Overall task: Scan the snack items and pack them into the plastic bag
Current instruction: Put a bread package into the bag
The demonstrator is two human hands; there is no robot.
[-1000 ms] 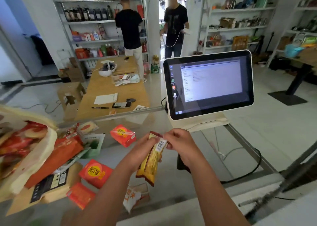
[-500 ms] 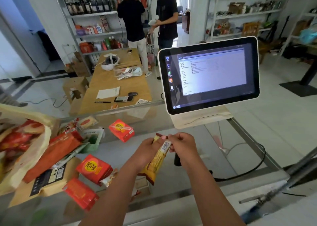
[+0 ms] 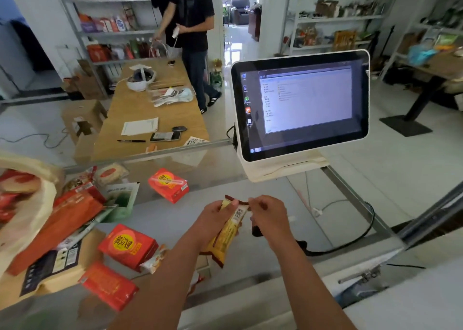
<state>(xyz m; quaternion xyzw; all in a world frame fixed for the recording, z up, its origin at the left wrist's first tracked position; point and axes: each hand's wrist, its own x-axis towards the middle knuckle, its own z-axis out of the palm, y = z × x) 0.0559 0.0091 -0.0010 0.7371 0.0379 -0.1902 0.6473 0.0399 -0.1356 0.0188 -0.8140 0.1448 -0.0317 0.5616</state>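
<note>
Yellow foil snack packet (image 3: pixel 226 232): I'm gripping it in my left hand (image 3: pixel 215 217); right hand (image 3: pixel 269 214) fingertips are sliding up, pinching only its tip, baring the barcode (image 3: pixel 238 212) for scanning.

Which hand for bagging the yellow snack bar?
Left, likely. The left hand grips the yellow snack bar, and the plastic bag lies far left; the right hand only pinches the tip.
</note>
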